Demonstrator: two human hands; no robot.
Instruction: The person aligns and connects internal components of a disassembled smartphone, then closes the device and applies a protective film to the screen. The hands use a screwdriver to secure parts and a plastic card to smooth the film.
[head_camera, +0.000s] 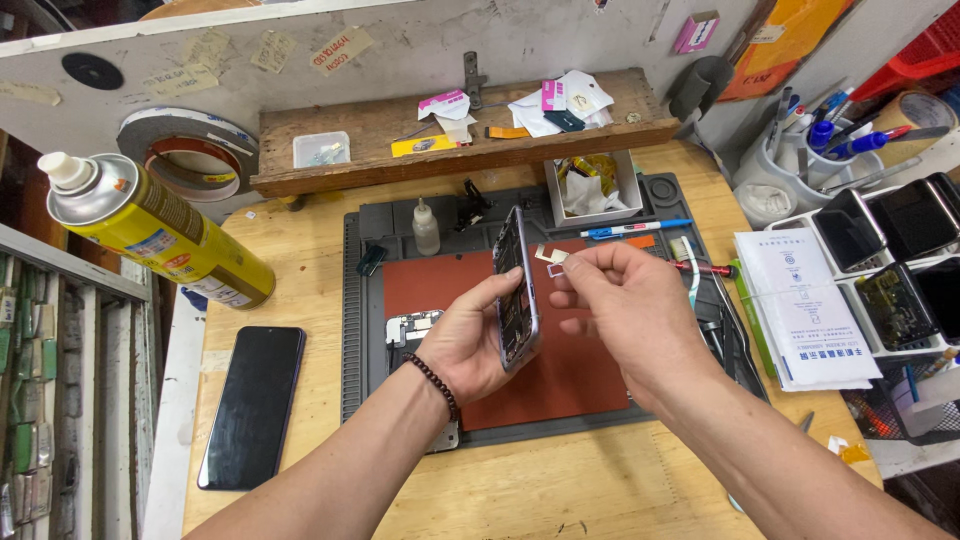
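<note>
My left hand (470, 335) holds an opened phone frame (518, 290) upright on its edge above the red mat (580, 375), fingers wrapped around its side. My right hand (625, 300) is just to the right of the frame, pinching a small pale card tray (552, 257) between thumb and forefinger, close to the frame's upper edge. A small metal phone part (410, 327) lies on the mat behind my left hand.
A black phone (252, 405) lies face up at the left. A yellow spray can (150, 225) lies beside it. A glue bottle (426, 228), blue pen (630, 229) and white box (595, 190) sit on the grey work mat (352, 330). Phone screens in a rack (900, 260) stand right.
</note>
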